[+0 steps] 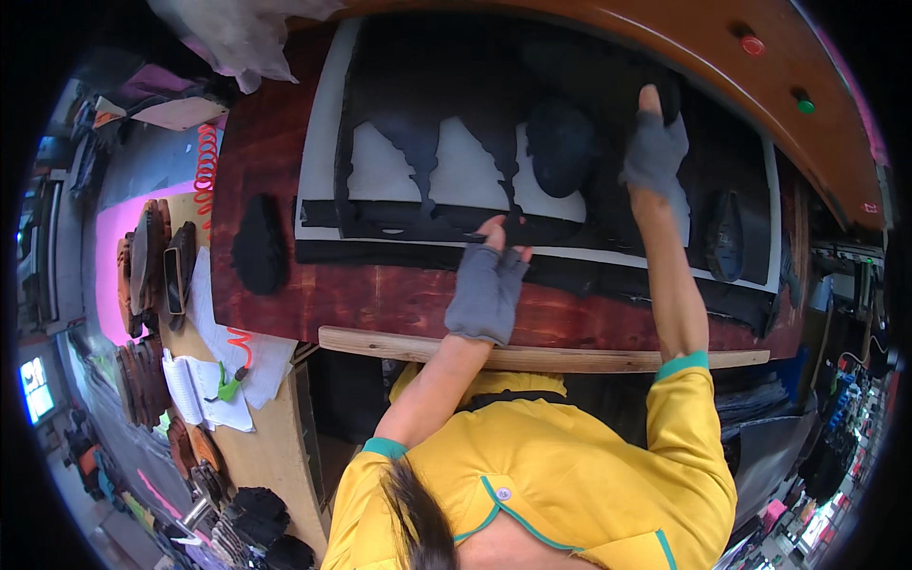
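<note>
While left hand (484, 293) touches black sheet (427, 81), right hand (655, 152) extends farther.

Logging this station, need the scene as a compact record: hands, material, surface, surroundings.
left hand: left hand in grey fingerless glove, fingertips at the sheet's near edge; grip unclear
right hand: right hand gloved alike, over the sheet's far right; grip unclear
material: black sheet with cut-out openings, white layer showing through
surface: dark red board
left on board: black elongated piece
machine: brown panel, red button, green button
</note>
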### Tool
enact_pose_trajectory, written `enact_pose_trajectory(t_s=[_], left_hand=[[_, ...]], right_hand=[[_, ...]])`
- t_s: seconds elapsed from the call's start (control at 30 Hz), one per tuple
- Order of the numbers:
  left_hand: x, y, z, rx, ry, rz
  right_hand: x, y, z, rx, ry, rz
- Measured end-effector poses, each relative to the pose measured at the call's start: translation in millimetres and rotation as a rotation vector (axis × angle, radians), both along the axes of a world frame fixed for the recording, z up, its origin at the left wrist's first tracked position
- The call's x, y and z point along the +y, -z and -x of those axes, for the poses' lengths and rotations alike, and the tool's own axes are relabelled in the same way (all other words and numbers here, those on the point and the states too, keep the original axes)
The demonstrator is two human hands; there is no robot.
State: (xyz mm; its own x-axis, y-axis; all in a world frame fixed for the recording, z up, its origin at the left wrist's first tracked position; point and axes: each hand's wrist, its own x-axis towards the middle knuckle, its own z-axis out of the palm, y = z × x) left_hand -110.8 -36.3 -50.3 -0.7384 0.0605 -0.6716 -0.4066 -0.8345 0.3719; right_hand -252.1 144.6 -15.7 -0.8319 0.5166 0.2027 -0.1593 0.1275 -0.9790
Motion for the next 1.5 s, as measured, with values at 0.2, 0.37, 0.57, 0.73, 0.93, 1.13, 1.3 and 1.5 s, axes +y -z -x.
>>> enact_pose_trajectory(t_s=[0.2,0.37,0.57,0.73,0.93,1.13,1.3,1.5], left_hand=[[31,13,-3,0.060,0.056,-0.015],[13,-2,-28,0.176,0.208,0.375],[19,-13,5,1.090,0.354,1.818],[22,29,62,1.375,0.509,2.164],[22,12,47,0.650,0.032,1.279],[59,-7,17,1.044,0.238,1.389],[39,-3,-3,1.060,0.452,1.241],[58,-7,-29,0.194,0.373,0.174]], right_hand=[[-26,22,-62,-0.264,-0.204,-0.064],[18,16,-46,-0.253,0.108,0.162],[81,-7,-46,0.136,0.196,0.763],[84,9,-69,0.080,0.272,0.805],[47,16,-100,-0.043,0.333,0.388],[-25,30,-110,-0.049,-0.395,0.261],[5,28,-99,-0.182,-0.193,-0.071],[77,-2,-70,0.478,-0.199,-0.539]])
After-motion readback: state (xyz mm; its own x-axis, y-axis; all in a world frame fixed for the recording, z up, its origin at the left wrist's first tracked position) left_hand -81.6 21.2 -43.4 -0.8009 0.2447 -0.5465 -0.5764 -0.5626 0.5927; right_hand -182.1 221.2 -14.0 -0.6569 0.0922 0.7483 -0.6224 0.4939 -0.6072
